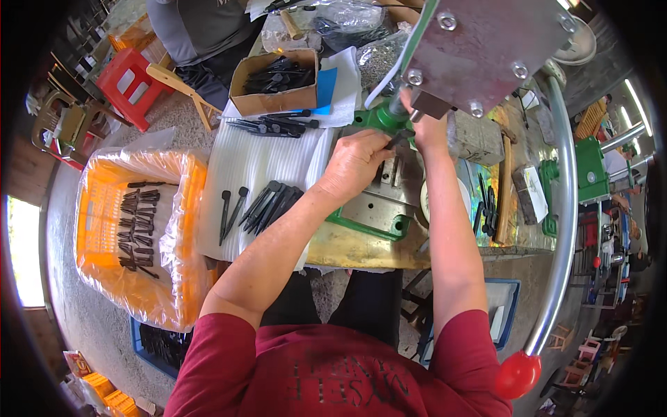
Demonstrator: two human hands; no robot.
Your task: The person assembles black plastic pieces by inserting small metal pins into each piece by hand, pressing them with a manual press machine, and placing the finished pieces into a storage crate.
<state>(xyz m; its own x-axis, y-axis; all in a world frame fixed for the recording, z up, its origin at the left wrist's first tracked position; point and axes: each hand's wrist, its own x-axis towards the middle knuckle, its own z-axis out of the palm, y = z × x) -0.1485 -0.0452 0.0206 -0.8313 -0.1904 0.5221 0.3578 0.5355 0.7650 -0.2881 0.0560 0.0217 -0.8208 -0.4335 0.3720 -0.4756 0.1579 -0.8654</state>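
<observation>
Left hand (358, 163): fingertips pinched on a dark slender piece (397, 139), partly hidden; this piece sits beside the green cast-metal press base (389, 228), toward the far edge of the yellowish tabletop (337, 251). Right hand (431, 132): close by, fingers mostly masked by the dark square steel ram (429, 104); whether it grasps anything, cannot tell.

Handling, as judged: grip best kept light and low on the piece; piece best squared to the base before any pressure; both hands best drawn clear of the ram before the bent silver tubular lever (568, 208) with its red ball knob (517, 375) is worked.

Edges and room: white foam sheet (271, 163), along the tabletop's left edge, bare across its middle and the handiest passage; black slender plastic-looking pieces (274, 208) fanned toward its near left corner, just beside the left forearm, so a sleeve-low sweep could scatter them; brown cardboard box (274, 105) of like pieces near the far left corner; pale grey block (476, 139) and brown wooden bar (505, 191) crowding the right side; orange plastic crate (97, 226) with clear liner beyond the left edge; lever arcing past the right edge, its path best left unobstructed.
</observation>
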